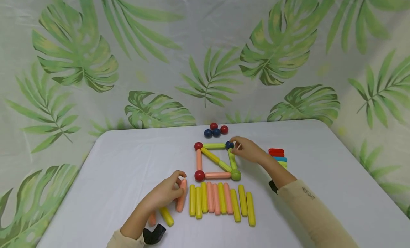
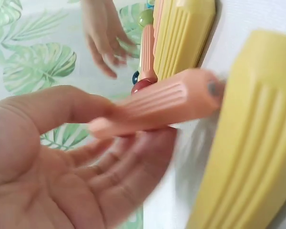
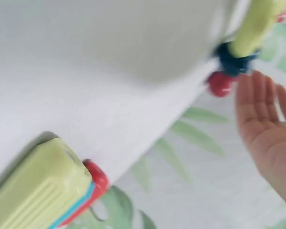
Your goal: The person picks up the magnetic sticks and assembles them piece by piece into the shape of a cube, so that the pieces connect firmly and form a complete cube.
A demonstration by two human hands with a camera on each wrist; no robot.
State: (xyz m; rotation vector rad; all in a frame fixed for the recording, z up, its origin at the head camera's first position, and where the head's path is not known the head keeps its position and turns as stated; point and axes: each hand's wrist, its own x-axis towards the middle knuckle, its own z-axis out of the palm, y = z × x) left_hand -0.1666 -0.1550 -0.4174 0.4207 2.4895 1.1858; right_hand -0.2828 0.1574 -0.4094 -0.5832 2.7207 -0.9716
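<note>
My left hand pinches a pink ridged stick between thumb and fingers; the stick's end faces the camera in the left wrist view. My right hand is at the dark blue ball on the far right corner of a four-sided frame, its fingers extended beside the ball in the right wrist view. Red balls, one at the far left corner, and a green ball form the other corners. Pink sticks and lime sticks join them, with a yellow-and-lime diagonal across.
A row of yellow and pink sticks lies in front of the frame. Behind it sit red balls and blue balls. Red, blue and lime sticks lie at the right. A yellow stick and a pink one lie near my left wrist.
</note>
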